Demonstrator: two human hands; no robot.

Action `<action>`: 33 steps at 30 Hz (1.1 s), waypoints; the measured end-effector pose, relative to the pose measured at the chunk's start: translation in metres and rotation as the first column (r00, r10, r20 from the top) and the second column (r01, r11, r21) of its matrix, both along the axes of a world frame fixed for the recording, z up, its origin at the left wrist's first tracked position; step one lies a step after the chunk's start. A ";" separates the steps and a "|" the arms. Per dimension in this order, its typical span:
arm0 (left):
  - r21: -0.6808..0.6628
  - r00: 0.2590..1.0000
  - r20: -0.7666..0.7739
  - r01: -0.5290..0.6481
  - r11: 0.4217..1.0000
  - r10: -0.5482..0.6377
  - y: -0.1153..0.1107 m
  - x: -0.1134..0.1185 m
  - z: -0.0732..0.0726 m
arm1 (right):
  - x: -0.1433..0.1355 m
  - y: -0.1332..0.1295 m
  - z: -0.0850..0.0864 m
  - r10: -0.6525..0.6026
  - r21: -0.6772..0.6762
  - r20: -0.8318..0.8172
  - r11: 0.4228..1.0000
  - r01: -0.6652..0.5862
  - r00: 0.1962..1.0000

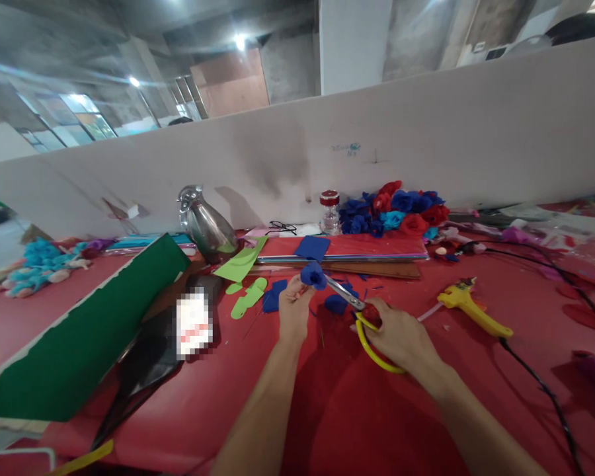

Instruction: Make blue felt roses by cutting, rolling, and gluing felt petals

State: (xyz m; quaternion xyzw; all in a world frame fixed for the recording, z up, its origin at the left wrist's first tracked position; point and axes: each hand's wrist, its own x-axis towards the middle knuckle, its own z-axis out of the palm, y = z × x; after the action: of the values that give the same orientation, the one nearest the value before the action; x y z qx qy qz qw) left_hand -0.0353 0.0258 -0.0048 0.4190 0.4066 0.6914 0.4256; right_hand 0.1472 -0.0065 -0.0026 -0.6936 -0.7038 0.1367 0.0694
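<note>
Between the fingers of my left hand [295,307] is a blue paper flower [313,275], held up above the red table. My right hand [401,334] grips a pair of scissors [344,293] with yellow handles, its fingers wrapped round them. The blade tips reach the right side of the flower; whether they touch it I cannot tell. Something dark red shows at the scissors' handle beside my right fingers. Pieces of blue paper [276,296] and thin scraps lie on the table behind and around my hands.
A yellow glue gun [476,311] with a black cord lies to the right. Behind stand a steel jug [208,228], a glass jar [330,215] and a heap of red and blue paper flowers [394,210]. Light green paper [242,260] and a dark green board [94,337] are on the left.
</note>
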 end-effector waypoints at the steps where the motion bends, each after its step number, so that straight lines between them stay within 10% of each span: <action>1: -0.001 1.000 -0.001 -0.001 1.000 0.001 -0.001 0.001 0.000 | -0.001 0.000 -0.001 0.003 -0.003 0.002 1.000 -0.003 1.000; 20: -0.209 0.974 0.205 0.137 0.968 -0.094 -0.010 0.024 0.000 | -0.004 -0.004 0.007 0.064 0.066 0.148 0.995 -0.075 0.987; 33: -0.223 0.961 0.194 -0.151 0.963 0.195 0.005 0.009 -0.005 | 0.004 0.001 0.006 -0.007 0.085 -0.092 0.996 0.015 0.996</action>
State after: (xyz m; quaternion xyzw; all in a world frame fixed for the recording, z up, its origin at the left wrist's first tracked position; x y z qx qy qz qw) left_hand -0.0267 0.0310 -0.0100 0.2585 0.4632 0.7212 0.4455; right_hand 0.1509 -0.0057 0.0038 -0.6870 -0.7011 0.1379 0.1320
